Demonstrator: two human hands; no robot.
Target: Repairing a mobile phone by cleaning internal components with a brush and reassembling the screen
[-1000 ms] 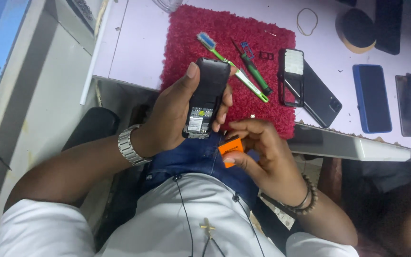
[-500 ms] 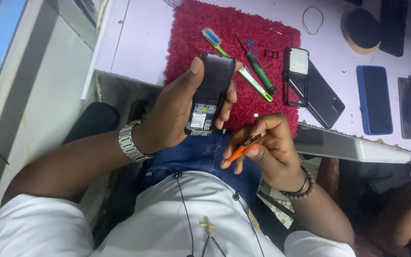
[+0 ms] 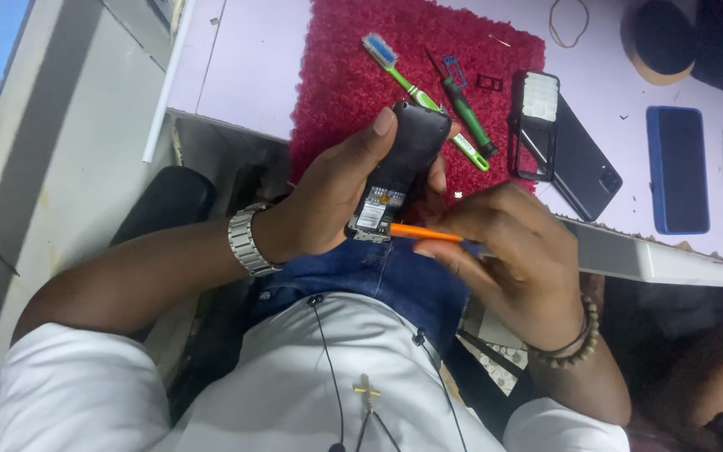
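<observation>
Keypad phone (image 3: pixel 399 172), back cover off, circuit board exposed: gripped in left hand (image 3: pixel 332 205) above lap, long axis running up toward desk (image 3: pixel 244 59). Orange tool (image 3: pixel 424 233) pinched in closed right hand (image 3: pixel 512 251), tip touching phone's lower end.

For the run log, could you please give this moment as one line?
left hand: holds phone | right hand: orange tool tip at phone's lower end | behind: red mat
</observation>
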